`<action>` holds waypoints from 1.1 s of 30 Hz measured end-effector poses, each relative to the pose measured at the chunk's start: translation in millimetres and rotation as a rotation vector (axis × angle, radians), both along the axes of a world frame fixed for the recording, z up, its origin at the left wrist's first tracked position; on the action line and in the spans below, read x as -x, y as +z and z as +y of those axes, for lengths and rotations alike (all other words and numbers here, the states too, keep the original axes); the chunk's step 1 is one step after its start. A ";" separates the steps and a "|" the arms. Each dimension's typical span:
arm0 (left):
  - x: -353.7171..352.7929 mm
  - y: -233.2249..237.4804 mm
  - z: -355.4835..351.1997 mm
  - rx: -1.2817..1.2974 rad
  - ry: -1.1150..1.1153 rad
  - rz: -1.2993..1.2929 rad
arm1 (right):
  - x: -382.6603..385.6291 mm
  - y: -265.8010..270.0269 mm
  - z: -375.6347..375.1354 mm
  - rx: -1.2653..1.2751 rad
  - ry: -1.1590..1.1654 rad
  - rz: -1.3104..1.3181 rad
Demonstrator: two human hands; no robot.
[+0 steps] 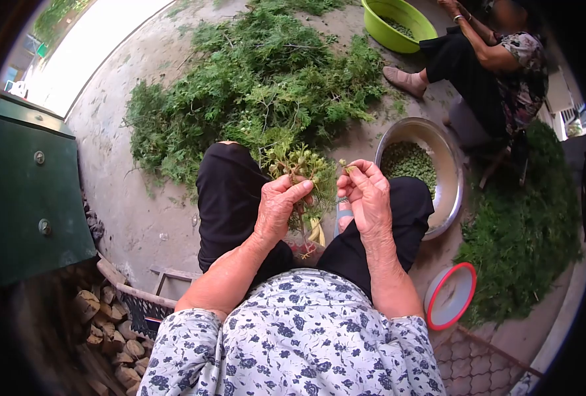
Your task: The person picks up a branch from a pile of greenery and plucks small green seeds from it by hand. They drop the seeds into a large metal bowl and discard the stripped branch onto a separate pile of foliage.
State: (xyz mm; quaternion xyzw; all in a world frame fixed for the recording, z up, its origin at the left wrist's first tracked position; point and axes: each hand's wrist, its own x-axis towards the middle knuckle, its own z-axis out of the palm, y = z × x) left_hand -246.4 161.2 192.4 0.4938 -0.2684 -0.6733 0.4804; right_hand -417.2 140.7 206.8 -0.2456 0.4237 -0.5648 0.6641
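My left hand (281,206) is closed around a leafy evergreen sprig (299,162) that carries small pale green cones. Its stem hangs down between my knees. To the right of the sprig, my right hand (367,198) pinches a small green cone (347,166) between thumb and fingertips, apart from the sprig. A metal basin (453,188) stands by my right knee. Many small green cones (408,165) lie in it.
A large heap of cut evergreen branches (260,86) lies ahead, another pile (524,224) to the right. A seated person (497,59) is beside a lime-green tub (405,43). A red-rimmed bowl (470,290), green metal box (35,185) and chopped firewood (111,323) stand around me.
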 end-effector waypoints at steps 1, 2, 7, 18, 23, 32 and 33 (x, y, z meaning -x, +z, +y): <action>1.2 1.8 -0.4 -0.004 0.024 0.010 | -1.4 0.7 1.3 -0.013 0.011 -0.068; 1.2 -0.5 -0.7 -0.003 0.025 0.008 | -2.7 0.9 2.3 -0.027 0.022 -0.138; -1.4 -1.5 -4.2 -0.045 0.056 0.074 | 25.4 7.9 -0.3 -0.007 -0.090 -0.019; 5.4 -10.6 -4.6 0.031 -0.027 0.003 | 42.3 25.5 5.4 0.283 -0.041 0.885; 6.2 -6.9 -1.2 -0.004 -0.063 0.036 | -7.7 5.5 6.3 0.554 0.197 0.915; 3.9 -11.2 1.5 0.007 -0.071 0.017 | -15.7 -7.6 13.9 0.449 0.181 0.910; 5.2 -9.0 1.6 0.009 -0.072 0.017 | -13.4 -9.7 14.0 0.294 0.226 0.732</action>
